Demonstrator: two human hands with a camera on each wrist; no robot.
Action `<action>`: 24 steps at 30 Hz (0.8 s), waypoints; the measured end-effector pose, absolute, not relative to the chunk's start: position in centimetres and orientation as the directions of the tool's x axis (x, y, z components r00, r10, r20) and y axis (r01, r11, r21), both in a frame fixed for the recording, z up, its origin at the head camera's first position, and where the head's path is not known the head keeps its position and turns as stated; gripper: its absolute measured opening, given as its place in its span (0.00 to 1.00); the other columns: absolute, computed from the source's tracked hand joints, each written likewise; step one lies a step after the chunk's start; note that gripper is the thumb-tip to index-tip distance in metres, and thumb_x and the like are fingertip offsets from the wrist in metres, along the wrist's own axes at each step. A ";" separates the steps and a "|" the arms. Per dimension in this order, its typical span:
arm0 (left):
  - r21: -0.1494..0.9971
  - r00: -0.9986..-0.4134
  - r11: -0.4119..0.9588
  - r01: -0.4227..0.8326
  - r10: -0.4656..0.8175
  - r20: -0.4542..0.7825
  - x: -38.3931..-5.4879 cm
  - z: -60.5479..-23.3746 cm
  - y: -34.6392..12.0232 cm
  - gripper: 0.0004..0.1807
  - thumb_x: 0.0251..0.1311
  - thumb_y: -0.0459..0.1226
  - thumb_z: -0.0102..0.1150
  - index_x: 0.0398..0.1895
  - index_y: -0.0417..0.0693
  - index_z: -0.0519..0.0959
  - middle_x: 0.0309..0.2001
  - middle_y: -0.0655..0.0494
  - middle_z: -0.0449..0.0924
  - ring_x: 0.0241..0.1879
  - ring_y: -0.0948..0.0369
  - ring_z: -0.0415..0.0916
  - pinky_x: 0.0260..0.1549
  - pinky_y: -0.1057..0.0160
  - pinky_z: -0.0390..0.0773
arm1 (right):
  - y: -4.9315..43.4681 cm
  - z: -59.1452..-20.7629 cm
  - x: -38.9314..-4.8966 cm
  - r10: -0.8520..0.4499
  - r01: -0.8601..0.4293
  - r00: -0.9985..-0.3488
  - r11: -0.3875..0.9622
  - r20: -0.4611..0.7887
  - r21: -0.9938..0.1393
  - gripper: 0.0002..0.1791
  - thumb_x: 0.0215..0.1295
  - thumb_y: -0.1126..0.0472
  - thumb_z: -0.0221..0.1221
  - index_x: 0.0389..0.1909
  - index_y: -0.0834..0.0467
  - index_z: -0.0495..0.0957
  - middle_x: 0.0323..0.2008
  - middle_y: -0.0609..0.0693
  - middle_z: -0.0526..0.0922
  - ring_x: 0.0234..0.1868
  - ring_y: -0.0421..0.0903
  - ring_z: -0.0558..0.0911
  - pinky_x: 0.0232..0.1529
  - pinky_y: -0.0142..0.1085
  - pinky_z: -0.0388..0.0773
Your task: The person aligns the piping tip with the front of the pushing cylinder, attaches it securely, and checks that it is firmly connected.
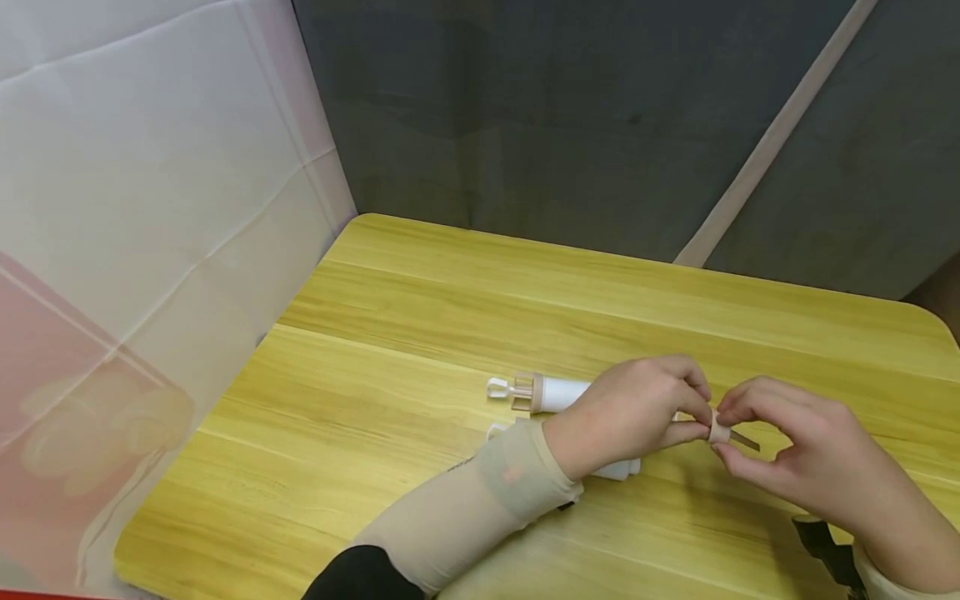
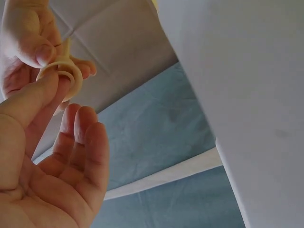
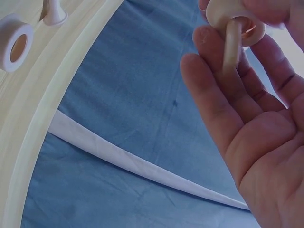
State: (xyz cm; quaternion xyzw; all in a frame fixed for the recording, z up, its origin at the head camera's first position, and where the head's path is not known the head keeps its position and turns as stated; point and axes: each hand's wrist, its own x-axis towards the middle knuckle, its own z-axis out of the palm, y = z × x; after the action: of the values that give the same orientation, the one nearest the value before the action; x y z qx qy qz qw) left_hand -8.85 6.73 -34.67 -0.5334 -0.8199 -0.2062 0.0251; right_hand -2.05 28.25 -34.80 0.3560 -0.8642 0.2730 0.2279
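In the head view, a small beige ring-shaped collar (image 1: 718,428) with a thin flat stem (image 1: 746,441) is held between both hands above the table. My left hand (image 1: 630,410) brings thumb and forefinger to its near side, and in the left wrist view these fingertips pinch inside the ring (image 2: 78,85). From the other side, my right hand (image 1: 806,446) pinches the collar between thumb and fingers. The stem (image 3: 231,45) juts from the collar's opening in the right wrist view. A white tube (image 1: 558,394) with a beige collar and looped white handle lies beyond my left wrist.
A second white tube (image 1: 618,469) lies partly hidden under my left forearm. The wood-patterned table (image 1: 360,367) has rounded corners. Dark cloth (image 1: 525,117) hangs behind it, and a pale cloth (image 1: 165,150) borders its left side. In the right wrist view, a hollow white end (image 3: 29,40) shows.
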 end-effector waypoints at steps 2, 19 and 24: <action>0.311 -0.431 0.348 0.885 0.863 0.262 -8.8 -34.7 6.8 0.08 0.70 0.49 0.70 0.46 0.62 0.94 0.51 0.65 0.84 0.49 0.74 0.78 0.46 0.83 0.71 | 28.2 -34.8 -2.1 -0.489 -0.743 -0.637 0.596 0.596 -0.306 0.20 0.76 0.39 0.57 0.33 0.50 0.82 0.36 0.41 0.84 0.38 0.29 0.82 0.44 0.20 0.78; 0.326 -0.417 0.313 0.892 0.846 0.332 -8.6 -35.1 6.9 0.09 0.74 0.44 0.67 0.51 0.60 0.92 0.55 0.57 0.79 0.48 0.70 0.74 0.42 0.82 0.68 | 28.2 -34.1 -2.0 -0.437 -0.724 -0.627 0.633 0.645 -0.275 0.23 0.75 0.38 0.57 0.28 0.52 0.81 0.35 0.44 0.85 0.36 0.29 0.82 0.44 0.18 0.77; 0.337 -0.408 0.295 0.894 0.848 0.339 -8.6 -35.1 7.0 0.09 0.75 0.43 0.65 0.51 0.59 0.92 0.57 0.56 0.78 0.52 0.69 0.74 0.45 0.82 0.68 | 28.2 -34.1 -2.1 -0.428 -0.729 -0.618 0.627 0.660 -0.275 0.24 0.75 0.39 0.57 0.28 0.53 0.82 0.34 0.45 0.85 0.36 0.29 0.82 0.45 0.18 0.77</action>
State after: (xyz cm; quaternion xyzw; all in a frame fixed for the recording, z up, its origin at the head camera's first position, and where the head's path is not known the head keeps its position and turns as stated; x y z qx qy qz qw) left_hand -8.65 7.02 -35.10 -0.5422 -0.8033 -0.2418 0.0477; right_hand -2.09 28.22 -34.08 0.3370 -0.8579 0.2700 0.2787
